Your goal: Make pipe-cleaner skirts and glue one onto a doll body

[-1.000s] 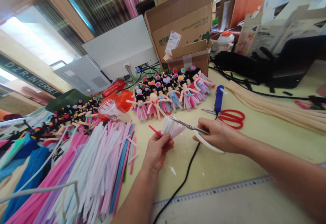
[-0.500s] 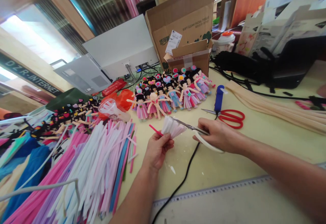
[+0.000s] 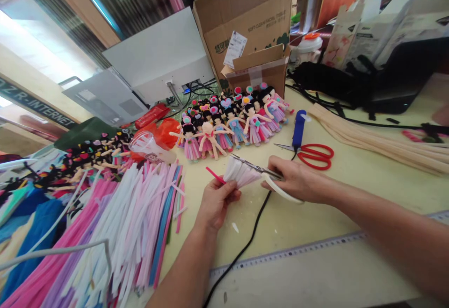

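Between the thumb and fingers of my left hand [image 3: 219, 200] is a fanned bundle of white and pale pink pipe cleaners [image 3: 242, 172]. A short red-pink stem [image 3: 214, 175] sticks out to its left. My right hand [image 3: 293, 179] is closed on white-handled scissors [image 3: 280, 189]. Their blades lie along the upper right ends of the bundle; whether they are parted is hard to make out. Behind both hands stands a crowd of small pipe-cleaner dolls [image 3: 238, 123] in pastel skirts, with one plain beige figure [image 3: 211, 138] at the front.
Long pipe cleaners [image 3: 115, 224] cover the left side, beside a plastic cup [image 3: 149, 146]. Red-handled scissors [image 3: 315, 156] and a blue-handled tool [image 3: 299, 128] lie beyond my right hand. A black cable [image 3: 250, 238] crosses a ruler [image 3: 280, 256]. Beige strips [image 3: 372, 137] lie right; a cardboard box [image 3: 245, 37] stands behind.
The view has shifted slightly, so the scene sits a little higher and further left. The scissors' blades have moved slightly along the bundle's edge. Both hands keep their hold.
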`<act>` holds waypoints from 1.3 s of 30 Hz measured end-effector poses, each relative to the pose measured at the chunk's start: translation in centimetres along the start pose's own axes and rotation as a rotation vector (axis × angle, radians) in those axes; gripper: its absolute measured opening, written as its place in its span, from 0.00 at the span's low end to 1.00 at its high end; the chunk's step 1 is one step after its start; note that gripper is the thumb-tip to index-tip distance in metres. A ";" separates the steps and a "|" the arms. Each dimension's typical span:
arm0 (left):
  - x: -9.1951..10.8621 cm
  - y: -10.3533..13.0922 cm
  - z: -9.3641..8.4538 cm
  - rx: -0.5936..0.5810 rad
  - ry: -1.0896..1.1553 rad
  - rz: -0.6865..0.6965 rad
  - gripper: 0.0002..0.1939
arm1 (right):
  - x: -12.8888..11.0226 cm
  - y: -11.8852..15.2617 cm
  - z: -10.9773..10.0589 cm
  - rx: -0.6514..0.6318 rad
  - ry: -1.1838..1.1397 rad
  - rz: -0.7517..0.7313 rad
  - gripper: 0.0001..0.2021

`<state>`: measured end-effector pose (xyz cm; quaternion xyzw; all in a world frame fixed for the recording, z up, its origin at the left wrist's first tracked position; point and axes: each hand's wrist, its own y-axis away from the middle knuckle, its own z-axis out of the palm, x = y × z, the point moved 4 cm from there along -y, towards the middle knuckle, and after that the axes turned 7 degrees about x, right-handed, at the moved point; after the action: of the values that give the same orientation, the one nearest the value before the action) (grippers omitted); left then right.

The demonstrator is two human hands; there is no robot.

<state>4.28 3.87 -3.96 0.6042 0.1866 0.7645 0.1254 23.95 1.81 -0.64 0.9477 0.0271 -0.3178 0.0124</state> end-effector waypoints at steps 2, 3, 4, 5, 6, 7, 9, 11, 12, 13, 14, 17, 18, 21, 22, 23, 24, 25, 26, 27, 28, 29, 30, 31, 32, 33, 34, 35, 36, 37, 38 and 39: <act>0.0 0.0 0.0 -0.005 -0.002 -0.002 0.18 | 0.0 0.0 0.1 0.008 -0.003 -0.006 0.16; 0.0 0.0 0.0 -0.006 -0.001 -0.003 0.18 | 0.1 -0.1 0.1 0.011 -0.003 -0.007 0.16; 0.0 0.0 -0.1 -0.004 0.000 -0.005 0.18 | 0.1 -0.1 0.1 0.013 -0.001 -0.006 0.16; 0.0 0.0 -0.1 -0.001 0.003 -0.009 0.18 | 0.2 -0.1 0.2 0.016 0.002 -0.005 0.16; -0.1 0.0 -0.1 0.004 0.007 -0.014 0.18 | 0.2 -0.1 0.2 0.020 0.004 -0.004 0.16; -0.1 -0.1 -0.2 0.009 0.011 -0.019 0.18 | 0.3 -0.1 0.3 0.026 0.007 -0.002 0.16; -0.1 -0.1 -0.2 0.014 0.019 -0.034 0.17 | 0.5 -0.2 0.4 0.035 0.010 0.006 0.15; -0.2 -0.2 -0.2 0.014 0.024 -0.049 0.16 | 0.6 -0.2 0.5 0.042 0.000 0.010 0.16; -0.3 -0.2 -0.2 0.014 0.025 -0.055 0.16 | 0.7 -0.3 0.6 0.044 -0.006 0.010 0.16; -0.3 -0.2 -0.2 0.015 0.023 -0.062 0.15 | 0.8 -0.4 0.7 0.045 -0.011 0.010 0.17; -0.3 -0.2 -0.2 0.016 0.021 -0.068 0.14 | 0.9 -0.4 0.7 0.046 -0.014 0.008 0.17; -0.3 -0.2 -0.2 0.024 0.024 -0.078 0.12 | 1.1 -0.7 0.8 0.043 -0.021 -0.002 0.17; -0.2 -0.2 -0.2 0.025 0.030 -0.078 0.12 | 1.3 -0.7 0.7 0.039 -0.024 -0.003 0.17; 0.0 -0.3 -0.3 0.023 0.049 -0.072 0.11 | 1.9 -0.9 0.4 0.036 0.002 0.021 0.16; 0.1 -0.3 -0.4 0.026 0.057 -0.070 0.12 | 2.2 -1.0 0.2 0.044 0.027 0.034 0.15; 0.2 -0.3 -0.5 0.033 0.065 -0.067 0.12 | 2.4 -1.0 0.1 0.057 0.055 0.043 0.14; 0.2 -0.4 -0.6 0.040 0.074 -0.062 0.13 | 2.6 -1.1 -0.1 0.072 0.083 0.044 0.14; 0.3 -0.5 -0.6 0.048 0.080 -0.056 0.13 | 2.8 -1.1 -0.3 0.084 0.108 0.035 0.14; 0.3 -0.5 -0.7 0.052 0.082 -0.051 0.13 | 2.9 -1.1 -0.4 0.091 0.129 0.018 0.14; 0.4 -0.6 -0.8 0.056 0.080 -0.047 0.13 | 2.9 -1.1 -0.4 0.094 0.144 -0.006 0.14; 0.4 -0.6 -0.8 0.058 0.077 -0.042 0.13 | 2.9 -1.2 -0.5 0.095 0.153 -0.030 0.13; 0.4 -0.6 -0.9 0.062 0.073 -0.036 0.13 | 2.9 -1.2 -0.6 0.097 0.158 -0.050 0.13; 0.4 -0.6 -1.0 0.065 0.069 -0.029 0.13 | 2.8 -1.2 -0.7 0.099 0.159 -0.064 0.12; 0.5 -0.6 -1.0 0.068 0.066 -0.021 0.13 | 2.8 -1.2 -0.7 0.097 0.154 -0.068 0.11; 0.5 -0.6 -1.0 0.070 0.063 -0.011 0.13 | 2.7 -1.2 -0.8 0.090 0.140 -0.060 0.11; 0.5 -0.6 -1.0 0.072 0.061 0.000 0.14 | 2.7 -1.2 -0.9 0.075 0.112 -0.042 0.10; 0.6 -0.6 -1.1 0.074 0.059 0.010 0.14 | 2.6 -1.2 -0.9 0.053 0.073 -0.021 0.10; 0.6 -0.6 -1.1 0.075 0.058 0.018 0.15 | 2.4 -1.1 -0.9 0.028 0.026 0.000 0.11; 0.6 -0.6 -1.0 0.075 0.058 0.025 0.15 | 2.3 -1.1 -0.9 0.005 -0.020 0.017 0.11; 0.6 -0.6 -1.0 0.075 0.059 0.029 0.16 | 2.0 -1.0 -0.8 -0.013 -0.060 0.027 0.12; 0.6 -0.6 -1.0 0.073 0.060 0.030 0.17 | 1.8 -0.9 -0.8 -0.026 -0.089 0.026 0.13; 0.5 -0.6 -0.9 0.069 0.060 0.031 0.17 | 1.5 -0.8 -0.7 -0.033 -0.103 0.020 0.13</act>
<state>3.24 4.49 -3.91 0.5877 0.2073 0.7772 0.0870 25.54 2.69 -1.00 0.9300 0.0221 -0.3655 0.0324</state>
